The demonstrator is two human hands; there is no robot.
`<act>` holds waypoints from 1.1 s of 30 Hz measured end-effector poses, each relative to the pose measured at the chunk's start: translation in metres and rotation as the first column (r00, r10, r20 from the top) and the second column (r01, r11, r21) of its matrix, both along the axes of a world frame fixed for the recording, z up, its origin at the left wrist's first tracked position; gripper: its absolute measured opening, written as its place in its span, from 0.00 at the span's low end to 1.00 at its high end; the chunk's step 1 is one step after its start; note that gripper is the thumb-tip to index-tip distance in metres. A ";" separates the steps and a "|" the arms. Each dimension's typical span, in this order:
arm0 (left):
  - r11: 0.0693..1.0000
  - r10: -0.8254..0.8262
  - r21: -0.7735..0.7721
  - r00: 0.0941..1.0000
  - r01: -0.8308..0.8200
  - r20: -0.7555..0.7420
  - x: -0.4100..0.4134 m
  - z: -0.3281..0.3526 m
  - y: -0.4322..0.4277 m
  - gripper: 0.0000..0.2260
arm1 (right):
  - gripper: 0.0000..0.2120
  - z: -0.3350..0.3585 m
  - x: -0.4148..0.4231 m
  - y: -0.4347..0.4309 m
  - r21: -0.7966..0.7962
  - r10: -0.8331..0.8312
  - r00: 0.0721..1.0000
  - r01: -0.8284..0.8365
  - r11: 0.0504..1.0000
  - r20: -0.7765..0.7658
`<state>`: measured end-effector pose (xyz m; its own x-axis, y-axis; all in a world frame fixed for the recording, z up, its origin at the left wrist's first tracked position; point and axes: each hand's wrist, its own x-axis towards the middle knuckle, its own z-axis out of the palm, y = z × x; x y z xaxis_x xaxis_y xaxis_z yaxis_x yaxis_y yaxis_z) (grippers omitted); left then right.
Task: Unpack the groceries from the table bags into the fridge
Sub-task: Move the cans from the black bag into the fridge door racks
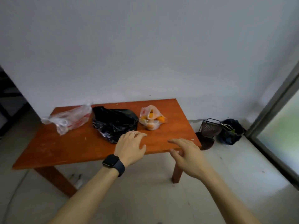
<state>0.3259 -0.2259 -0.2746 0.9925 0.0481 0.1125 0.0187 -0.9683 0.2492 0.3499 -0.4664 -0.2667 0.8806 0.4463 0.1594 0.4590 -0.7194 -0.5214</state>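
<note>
Three bags lie in a row on the low orange-brown wooden table [72, 147]. At the left is a clear plastic bag with red print [69, 120], in the middle a crumpled black plastic bag [113, 122], at the right a clear bag holding oranges [152, 118]. My left hand [131, 147], with a dark watch on the wrist and a ring, hovers over the table's front edge just below the black bag, fingers apart, empty. My right hand [186, 154] is open and empty over the table's front right corner. No fridge is in view.
A white wall stands behind the table. On the floor to the right are a dark wire basket [210, 126] and a black bag with greens [231, 133]. A glass door frame [275, 107] runs along the right. Pale tiled floor lies in front.
</note>
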 end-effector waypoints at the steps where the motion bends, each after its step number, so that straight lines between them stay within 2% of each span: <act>1: 0.999 0.040 -0.005 0.999 -0.040 -0.008 0.004 -0.004 0.023 0.21 | 0.18 -0.005 0.012 0.021 -0.012 0.034 0.999 -0.034 0.999 0.002; 7: 0.985 0.171 -0.019 0.985 -0.172 -0.036 0.046 -0.022 0.118 0.20 | 0.18 -0.029 0.077 0.109 -0.028 0.183 0.982 -0.184 0.983 -0.048; 14: 0.973 0.223 -0.011 0.957 -0.229 -0.184 0.120 -0.042 0.212 0.21 | 0.18 -0.061 0.163 0.193 -0.007 0.280 0.945 -0.285 0.958 -0.168; 18: 0.969 0.228 -0.032 0.937 -0.244 -0.265 0.152 -0.057 0.244 0.21 | 0.19 -0.084 0.197 0.229 -0.006 0.280 0.931 -0.289 0.957 -0.233; 25: 0.950 0.144 -0.199 0.905 -0.239 -0.401 0.201 -0.103 0.278 0.20 | 0.20 -0.128 0.232 0.276 -0.035 0.218 0.907 -0.246 0.969 -0.359; 28: 0.961 0.075 -0.202 0.884 -0.187 -0.461 0.232 -0.125 0.289 0.21 | 0.23 -0.145 0.243 0.297 -0.075 0.181 0.902 -0.228 0.971 -0.393; 31: 0.989 -0.028 -0.134 0.815 -0.062 -0.578 0.256 -0.146 0.294 0.21 | 0.24 -0.160 0.253 0.318 -0.190 0.188 0.911 -0.271 0.944 -0.366; 33: 0.988 -0.100 -0.157 0.736 -0.009 -0.670 0.263 -0.159 0.294 0.19 | 0.22 -0.168 0.256 0.326 -0.303 0.138 0.904 -0.276 0.912 -0.405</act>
<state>0.5893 0.0677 -0.4331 0.8059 -0.0383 -0.5909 0.1910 -0.9278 0.3206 0.6064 -0.1401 -0.4347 0.7249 0.5904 -0.3549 0.4422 -0.7939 -0.4174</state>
